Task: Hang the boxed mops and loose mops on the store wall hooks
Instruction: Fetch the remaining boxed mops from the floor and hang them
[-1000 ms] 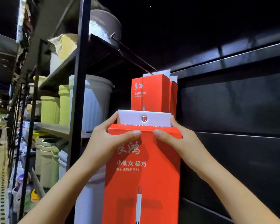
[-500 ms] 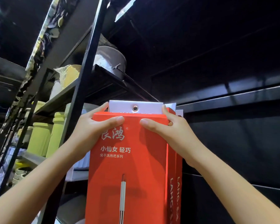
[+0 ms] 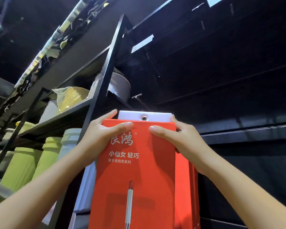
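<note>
Lifted higher, boxed mop (image 3: 135, 171) sits gripped between left hand (image 3: 102, 136) and right hand (image 3: 177, 139).

Both hands (image 3: 104, 134) gripping red mop box (image 3: 135, 171)

Mop box (image 3: 139, 171): smooth matt red cardboard, white tab (image 3: 130, 115) (metal eyelet (image 3: 144, 118)). Shelf frame (image 3: 104, 90): matt black metal. Bins (image 3: 21, 167): green plastic.

Raised left hand (image 3: 102, 138), right hand (image 3: 180, 139) grip boxed mop (image 3: 135, 171) top.
</note>
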`<move>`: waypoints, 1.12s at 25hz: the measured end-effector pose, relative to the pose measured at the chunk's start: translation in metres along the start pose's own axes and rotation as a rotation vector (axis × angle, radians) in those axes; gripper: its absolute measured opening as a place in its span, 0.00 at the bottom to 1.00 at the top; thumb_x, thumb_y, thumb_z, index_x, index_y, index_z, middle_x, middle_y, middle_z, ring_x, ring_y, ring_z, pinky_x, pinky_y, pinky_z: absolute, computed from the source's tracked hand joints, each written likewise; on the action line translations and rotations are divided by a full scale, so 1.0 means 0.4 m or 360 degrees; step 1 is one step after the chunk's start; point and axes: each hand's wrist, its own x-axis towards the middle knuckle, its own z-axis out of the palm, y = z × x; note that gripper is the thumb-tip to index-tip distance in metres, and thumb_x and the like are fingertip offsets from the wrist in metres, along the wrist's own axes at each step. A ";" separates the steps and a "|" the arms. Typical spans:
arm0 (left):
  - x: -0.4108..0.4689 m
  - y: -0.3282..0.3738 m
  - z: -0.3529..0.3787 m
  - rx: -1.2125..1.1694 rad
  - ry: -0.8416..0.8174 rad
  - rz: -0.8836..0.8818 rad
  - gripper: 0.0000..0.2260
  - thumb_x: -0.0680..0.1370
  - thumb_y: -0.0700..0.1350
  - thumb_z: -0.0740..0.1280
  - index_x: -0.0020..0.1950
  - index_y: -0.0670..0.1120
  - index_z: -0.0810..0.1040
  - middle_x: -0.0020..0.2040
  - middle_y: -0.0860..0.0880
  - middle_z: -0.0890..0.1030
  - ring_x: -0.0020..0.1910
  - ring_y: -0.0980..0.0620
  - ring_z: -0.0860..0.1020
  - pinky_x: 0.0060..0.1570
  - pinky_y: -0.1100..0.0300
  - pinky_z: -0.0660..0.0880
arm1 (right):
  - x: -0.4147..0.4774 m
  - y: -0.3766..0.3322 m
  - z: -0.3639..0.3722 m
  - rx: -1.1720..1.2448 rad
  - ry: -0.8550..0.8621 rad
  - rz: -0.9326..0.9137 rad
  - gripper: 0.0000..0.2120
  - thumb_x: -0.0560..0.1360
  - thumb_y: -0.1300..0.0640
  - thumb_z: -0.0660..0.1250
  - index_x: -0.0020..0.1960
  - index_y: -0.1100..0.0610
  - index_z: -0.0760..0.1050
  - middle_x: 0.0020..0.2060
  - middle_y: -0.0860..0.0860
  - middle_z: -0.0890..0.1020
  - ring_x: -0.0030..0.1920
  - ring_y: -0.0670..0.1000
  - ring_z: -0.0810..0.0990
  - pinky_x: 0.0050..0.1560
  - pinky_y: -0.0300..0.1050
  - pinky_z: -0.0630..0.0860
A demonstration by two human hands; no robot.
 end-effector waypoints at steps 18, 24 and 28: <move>0.146 -0.073 -0.029 -0.0208 0.0031 0.0103 0.46 0.51 0.61 0.76 0.69 0.56 0.72 0.46 0.46 0.86 0.40 0.48 0.86 0.35 0.59 0.81 | 0.103 -0.038 0.026 -0.0226 0.0089 0.0012 0.23 0.65 0.39 0.73 0.47 0.58 0.82 0.30 0.45 0.81 0.28 0.43 0.77 0.29 0.34 0.70; 0.157 -0.097 -0.008 -0.0238 -0.0021 0.0103 0.44 0.54 0.55 0.83 0.68 0.57 0.72 0.42 0.47 0.86 0.37 0.49 0.86 0.31 0.62 0.80 | 0.111 -0.010 0.018 -0.0286 0.0138 0.0031 0.28 0.61 0.35 0.72 0.47 0.58 0.84 0.39 0.49 0.86 0.34 0.46 0.82 0.34 0.40 0.74; 0.160 -0.135 0.010 -0.0247 -0.0075 0.0065 0.46 0.51 0.60 0.76 0.69 0.59 0.70 0.41 0.52 0.86 0.38 0.49 0.86 0.31 0.63 0.79 | 0.110 0.031 0.017 -0.0418 0.0141 0.0066 0.35 0.54 0.27 0.72 0.47 0.54 0.84 0.45 0.44 0.83 0.35 0.41 0.82 0.33 0.35 0.73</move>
